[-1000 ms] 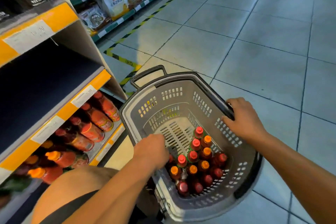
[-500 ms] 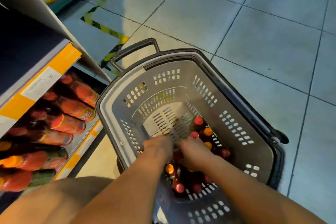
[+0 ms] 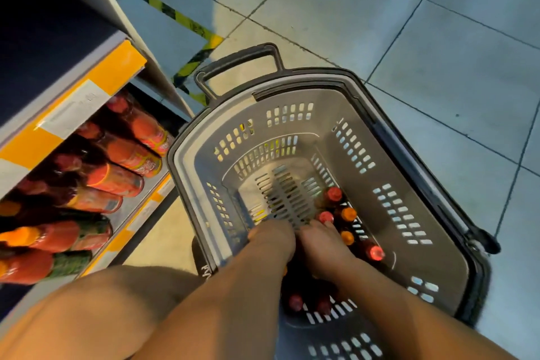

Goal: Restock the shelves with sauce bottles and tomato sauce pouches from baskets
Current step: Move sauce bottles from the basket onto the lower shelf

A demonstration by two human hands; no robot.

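Observation:
A grey plastic basket (image 3: pixel 409 172) stands on the floor beside the shelf. Sauce bottles (image 3: pixel 347 213) with red and orange caps stand upright in its near right part. Both of my hands are down inside the basket among them. My left hand (image 3: pixel 273 240) is curled like a fist over a bottle that it hides. Close beside it, my right hand (image 3: pixel 324 248) curls down round bottle necks next to a red cap (image 3: pixel 325 216). The fingers of both hands are mostly hidden. More sauce bottles (image 3: pixel 117 175) stand in rows on the bottom shelf at the left.
The shelf above (image 3: pixel 43 38), with a yellow price rail (image 3: pixel 87 90), juts out over the bottom shelf. The basket's black pull handle (image 3: pixel 239 58) points away from me. Tiled floor with yellow-black tape (image 3: pixel 187 20) lies beyond. My knee (image 3: pixel 96 310) is low in front.
My right hand left the basket's rim and went down among the bottles next to my left hand. My view has tipped downward and closer to the basket.

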